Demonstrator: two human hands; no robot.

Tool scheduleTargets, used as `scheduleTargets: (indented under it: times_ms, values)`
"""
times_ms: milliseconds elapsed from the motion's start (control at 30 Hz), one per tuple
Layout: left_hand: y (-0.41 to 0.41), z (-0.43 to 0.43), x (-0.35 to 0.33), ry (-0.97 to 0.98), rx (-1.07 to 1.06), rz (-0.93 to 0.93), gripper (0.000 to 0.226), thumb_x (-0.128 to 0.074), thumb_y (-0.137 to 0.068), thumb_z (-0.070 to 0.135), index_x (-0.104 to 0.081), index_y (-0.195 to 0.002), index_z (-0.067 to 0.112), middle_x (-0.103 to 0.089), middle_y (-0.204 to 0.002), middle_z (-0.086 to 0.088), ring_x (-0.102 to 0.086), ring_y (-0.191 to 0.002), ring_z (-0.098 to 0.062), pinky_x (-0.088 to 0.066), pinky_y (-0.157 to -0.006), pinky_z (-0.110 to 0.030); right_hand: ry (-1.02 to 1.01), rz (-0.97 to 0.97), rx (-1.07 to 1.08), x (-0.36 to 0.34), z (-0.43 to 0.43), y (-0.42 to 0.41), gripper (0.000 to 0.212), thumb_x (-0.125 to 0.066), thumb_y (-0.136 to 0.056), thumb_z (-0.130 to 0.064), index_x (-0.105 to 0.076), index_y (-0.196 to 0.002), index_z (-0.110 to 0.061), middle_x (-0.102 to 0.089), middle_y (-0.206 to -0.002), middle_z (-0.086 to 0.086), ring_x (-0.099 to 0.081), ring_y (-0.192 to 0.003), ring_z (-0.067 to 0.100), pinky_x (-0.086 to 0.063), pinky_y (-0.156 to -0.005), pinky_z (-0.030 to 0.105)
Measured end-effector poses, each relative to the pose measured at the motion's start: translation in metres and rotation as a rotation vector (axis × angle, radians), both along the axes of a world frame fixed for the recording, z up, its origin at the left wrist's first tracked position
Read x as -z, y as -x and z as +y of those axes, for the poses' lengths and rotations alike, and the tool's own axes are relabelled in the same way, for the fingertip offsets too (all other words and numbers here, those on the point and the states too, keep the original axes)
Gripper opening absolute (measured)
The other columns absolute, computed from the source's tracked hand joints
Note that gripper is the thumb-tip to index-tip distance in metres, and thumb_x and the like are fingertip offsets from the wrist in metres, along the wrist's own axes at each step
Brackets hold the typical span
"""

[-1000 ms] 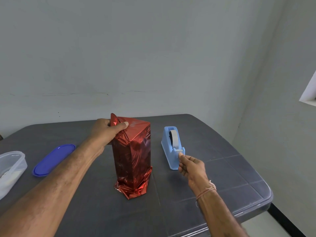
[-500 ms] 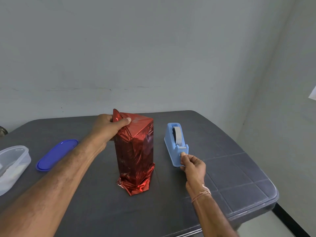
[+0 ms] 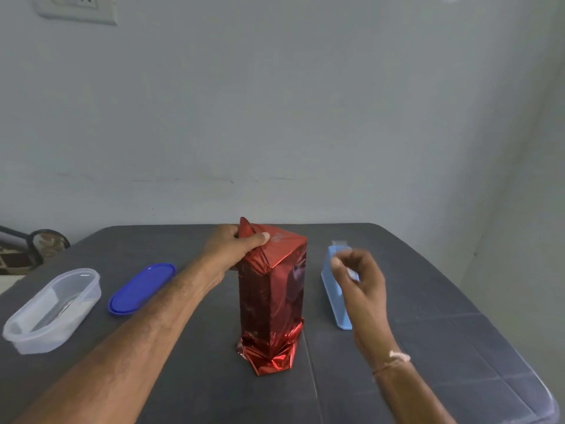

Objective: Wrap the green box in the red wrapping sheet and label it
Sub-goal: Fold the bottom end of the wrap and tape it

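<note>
**Left hand on the top fold, right hand raised by the tape**

The wrapped box (image 3: 272,301) stands upright near the middle of the table (image 3: 428,301), covered all over by the red wrapping sheet (image 3: 276,359), which is crumpled at its foot. My left hand (image 3: 230,247) grips its top left edge: the thumb presses the folded foil flat on top, and the fingers curl behind a peak of sheet that sticks up.

My right hand (image 3: 359,272) hangs in the air just right of the box, apart from it, in front of the light blue tape dispenser (image 3: 331,289). Its fingers are curled towards the thumb (too blurred to tell whether they pinch any tape).

Toward the table's left edge lie a blue lid (image 3: 140,287) and a clear container (image 3: 52,310).
</note>
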State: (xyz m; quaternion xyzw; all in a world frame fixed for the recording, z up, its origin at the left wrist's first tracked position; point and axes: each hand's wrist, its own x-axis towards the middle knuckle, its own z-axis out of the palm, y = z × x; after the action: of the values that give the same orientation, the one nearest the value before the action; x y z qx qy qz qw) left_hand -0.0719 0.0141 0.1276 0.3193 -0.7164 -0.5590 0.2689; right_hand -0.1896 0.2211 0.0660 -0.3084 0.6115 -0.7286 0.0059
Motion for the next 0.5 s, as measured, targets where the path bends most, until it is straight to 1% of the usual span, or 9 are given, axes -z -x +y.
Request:
scheduleTargets:
  times_ms: [33, 100, 167, 200, 233, 333, 400, 433, 500]
  values:
    - [0.000, 0.000, -0.001, 0.001, 0.002, -0.004, 0.027, -0.082, -0.085, 0.032, -0.077, -0.101, 0.011, -0.079, -0.086, -0.003, -0.072, -0.067, -0.010, -0.056, -0.056, -0.022, -0.031, 0.071, -0.048, -0.016, -0.007, 0.001, 0.013, -0.073, -0.093, -0.019, -0.067, -0.104, -0.021, -0.071, -0.105, -0.008, -0.067, -0.103, 0.012, -0.053, -0.089, 0.031]
    - [0.000, 0.000, -0.001, 0.004, 0.009, -0.015, 0.030, -0.083, -0.084, 0.036, -0.076, -0.101, 0.012, -0.079, -0.084, -0.003, -0.073, -0.067, -0.011, -0.056, -0.056, -0.023, -0.126, 0.209, -0.158, -0.040, -0.019, 0.003, 0.021, -0.077, -0.090, -0.021, -0.066, -0.107, -0.025, -0.071, -0.111, -0.012, -0.067, -0.108, 0.011, -0.052, -0.095, 0.032]
    - [0.000, 0.000, -0.002, -0.001, 0.014, -0.011, 0.034, -0.083, -0.083, 0.041, -0.077, -0.100, 0.012, -0.080, -0.084, -0.003, -0.075, -0.070, -0.013, -0.060, -0.065, -0.028, -0.219, 0.306, -0.275, -0.052, -0.032, 0.005, 0.025, -0.080, -0.087, -0.020, -0.064, -0.107, -0.023, -0.071, -0.109, -0.010, -0.068, -0.107, 0.013, -0.053, -0.096, 0.035]
    - [0.000, 0.000, -0.002, -0.003, 0.011, -0.004, 0.036, -0.082, -0.083, 0.044, -0.077, -0.099, 0.012, -0.080, -0.085, -0.003, -0.075, -0.071, -0.014, -0.060, -0.069, -0.031, -0.264, 0.336, -0.308, -0.056, -0.037, 0.007, 0.026, -0.080, -0.086, -0.020, -0.064, -0.107, -0.022, -0.071, -0.108, -0.009, -0.068, -0.106, 0.012, -0.054, -0.096, 0.034]
    - [-0.001, 0.001, -0.002, 0.000, 0.006, -0.001, 0.038, -0.081, -0.083, 0.047, -0.077, -0.098, 0.013, -0.080, -0.085, -0.003, -0.075, -0.071, -0.014, -0.059, -0.070, -0.032, -0.302, 0.362, -0.325, -0.058, -0.041, 0.009, 0.028, -0.081, -0.085, -0.020, -0.064, -0.107, -0.021, -0.072, -0.107, -0.009, -0.068, -0.105, 0.011, -0.055, -0.095, 0.033]
    - [-0.004, 0.003, -0.004, 0.007, -0.003, -0.027, 0.050, -0.073, -0.084, 0.060, -0.077, -0.097, 0.013, -0.079, -0.085, -0.002, -0.069, -0.071, -0.015, -0.049, -0.066, -0.028, -0.350, 0.403, -0.322, -0.060, -0.046, 0.013, 0.030, -0.082, -0.084, -0.019, -0.064, -0.107, -0.023, -0.072, -0.105, -0.009, -0.067, -0.104, 0.007, -0.056, -0.090, 0.031]
    - [-0.006, 0.003, -0.006, -0.033, 0.017, -0.056, 0.055, -0.069, -0.084, 0.066, -0.078, -0.097, 0.013, -0.079, -0.087, -0.003, -0.067, -0.076, -0.015, -0.048, -0.068, -0.028, -0.353, 0.395, -0.331, -0.061, -0.047, 0.015, 0.031, -0.082, -0.084, -0.018, -0.064, -0.107, -0.023, -0.072, -0.105, -0.008, -0.067, -0.102, 0.007, -0.056, -0.085, 0.027]
    - [-0.007, 0.003, -0.007, -0.056, 0.031, -0.076, 0.053, -0.068, -0.084, 0.066, -0.079, -0.096, 0.015, -0.079, -0.087, -0.002, -0.068, -0.078, -0.015, -0.049, -0.069, -0.028, -0.352, 0.392, -0.337, -0.061, -0.047, 0.015, 0.031, -0.082, -0.084, -0.017, -0.064, -0.107, -0.022, -0.072, -0.104, -0.007, -0.066, -0.101, 0.007, -0.056, -0.083, 0.023]
    - [-0.011, 0.000, -0.009, -0.102, 0.065, -0.103, 0.044, -0.069, -0.085, 0.060, -0.079, -0.096, 0.018, -0.078, -0.087, -0.001, -0.069, -0.081, -0.015, -0.052, -0.071, -0.029, -0.358, 0.393, -0.338, -0.062, -0.047, 0.015, 0.031, -0.083, -0.083, -0.017, -0.064, -0.108, -0.021, -0.073, -0.105, -0.007, -0.066, -0.100, 0.005, -0.052, -0.080, 0.016]
